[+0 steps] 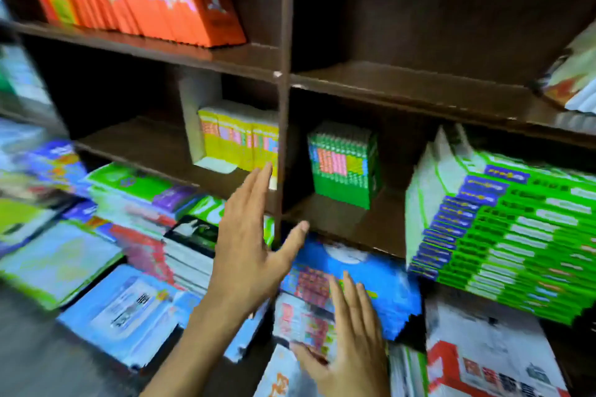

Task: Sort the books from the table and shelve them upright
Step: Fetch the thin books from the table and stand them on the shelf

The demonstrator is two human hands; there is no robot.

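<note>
Left hand [248,245] open, fingers straight, lifted w/ nothing in it; right hand [351,332] flat on blue book [380,280] atop a table pile below the shelf [371,229]. Thin, floppy, glossy cover, prob slippery; grip by the spine edge

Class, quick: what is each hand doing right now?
Left hand: open, fingers straight, holding nothing.
Right hand: open, flat above the blue book.

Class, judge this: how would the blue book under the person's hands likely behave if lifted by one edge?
The blue book looks thin with a soft cover, so it would probably bend or droop. Its cover seems glossy, so it may slide off the stack beneath. The right hand lies flat on it; light pressure probably steadies it.
</note>
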